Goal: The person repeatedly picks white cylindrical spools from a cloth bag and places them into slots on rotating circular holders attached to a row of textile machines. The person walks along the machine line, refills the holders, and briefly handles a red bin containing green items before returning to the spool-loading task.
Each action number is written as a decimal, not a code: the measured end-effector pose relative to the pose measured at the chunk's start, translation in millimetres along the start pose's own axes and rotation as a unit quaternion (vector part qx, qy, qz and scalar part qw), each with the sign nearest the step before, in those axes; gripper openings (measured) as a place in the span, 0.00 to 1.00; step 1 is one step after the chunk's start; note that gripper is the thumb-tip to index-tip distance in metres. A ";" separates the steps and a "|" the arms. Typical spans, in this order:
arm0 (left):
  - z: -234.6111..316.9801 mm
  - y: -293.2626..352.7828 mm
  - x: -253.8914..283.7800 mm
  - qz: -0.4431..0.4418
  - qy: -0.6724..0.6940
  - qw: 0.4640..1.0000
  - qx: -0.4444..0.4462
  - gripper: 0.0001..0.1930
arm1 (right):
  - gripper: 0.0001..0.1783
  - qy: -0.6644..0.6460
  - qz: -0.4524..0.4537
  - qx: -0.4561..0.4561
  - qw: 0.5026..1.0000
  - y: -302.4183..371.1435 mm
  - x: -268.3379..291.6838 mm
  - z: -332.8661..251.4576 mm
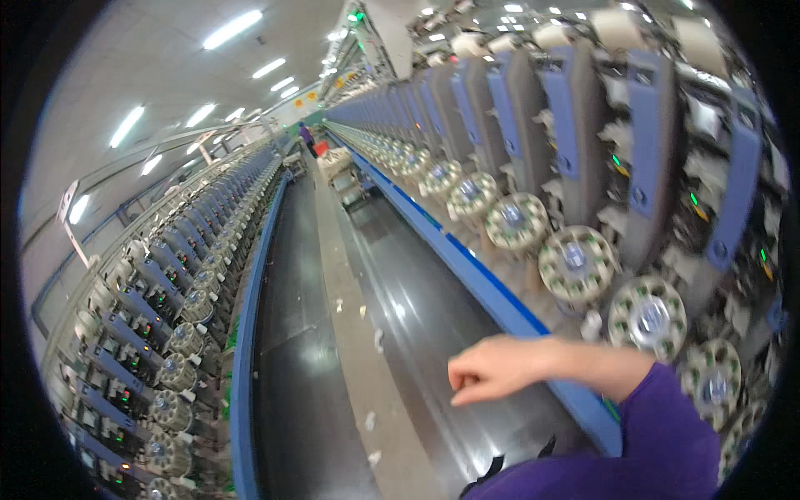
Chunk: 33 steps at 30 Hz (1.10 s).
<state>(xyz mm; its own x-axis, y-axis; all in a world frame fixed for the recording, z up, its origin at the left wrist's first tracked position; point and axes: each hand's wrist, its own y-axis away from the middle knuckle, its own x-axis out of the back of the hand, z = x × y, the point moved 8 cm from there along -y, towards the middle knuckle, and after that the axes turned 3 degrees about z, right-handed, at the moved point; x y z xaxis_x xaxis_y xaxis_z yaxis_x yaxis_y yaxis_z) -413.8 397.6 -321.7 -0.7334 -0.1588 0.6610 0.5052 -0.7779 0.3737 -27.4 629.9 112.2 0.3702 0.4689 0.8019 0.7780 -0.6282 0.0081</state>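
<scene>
My right hand (498, 369) reaches in from the right, bare below a purple sleeve (667, 425). Its fingers are loosely curled in, with one digit pointing down and left; I see nothing held in them. The hand hangs over the dark aisle floor, in front of the blue rail (508, 308) of the right-hand machine row. Nearest to the forearm are round bobbin carousels (647, 317) with pale tubes around a clear blue-tinted hub. My left hand is out of view.
Blue and grey winding units (508, 108) line the right; a similar row (158, 283) runs along the left. A loaded cart (337, 167) stands ahead in the aisle. Farther off is a person in purple (307, 137) near a red container (321, 148). White scraps (371, 421) lie on the floor.
</scene>
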 end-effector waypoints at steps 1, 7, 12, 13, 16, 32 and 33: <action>-27.3 -17.1 10.1 -0.003 -0.027 0.996 0.080 0.17 | 0.21 0.066 -0.034 0.001 0.997 -45.9 -14.1 39.1; -41.3 -171.0 33.2 -0.009 -0.023 0.957 0.288 0.19 | 0.23 -0.083 -0.123 -0.006 0.989 -267.4 -100.4 267.1; 105.5 -414.8 48.0 0.016 -0.004 0.981 0.192 0.20 | 0.26 -0.030 -0.148 -0.205 0.967 -332.2 -161.5 505.6; 161.5 -468.5 51.8 0.025 0.000 0.990 0.136 0.20 | 0.26 -0.025 -0.165 -0.245 0.955 -326.4 -169.3 550.3; 376.6 -621.9 51.6 0.050 0.013 0.993 -0.107 0.21 | 0.28 -0.035 -0.248 -0.384 0.889 -285.3 -180.3 673.8; 488.2 -1059.1 43.2 -0.019 -0.003 0.965 0.262 0.23 | 0.26 -0.285 0.008 -0.378 0.881 -947.7 160.7 953.8; 489.7 -1089.8 44.0 -0.022 -0.003 0.960 0.280 0.23 | 0.26 -0.318 0.028 -0.380 0.868 -989.5 173.5 966.0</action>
<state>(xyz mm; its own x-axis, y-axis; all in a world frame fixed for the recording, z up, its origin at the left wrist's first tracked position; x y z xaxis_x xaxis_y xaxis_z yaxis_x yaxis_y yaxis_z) -773.9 1536.1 -381.2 -0.7577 -0.1288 0.6398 0.6405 -0.3347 0.6912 -242.9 1932.6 -333.7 0.7904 0.5204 0.3232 0.2803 -0.7763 0.5646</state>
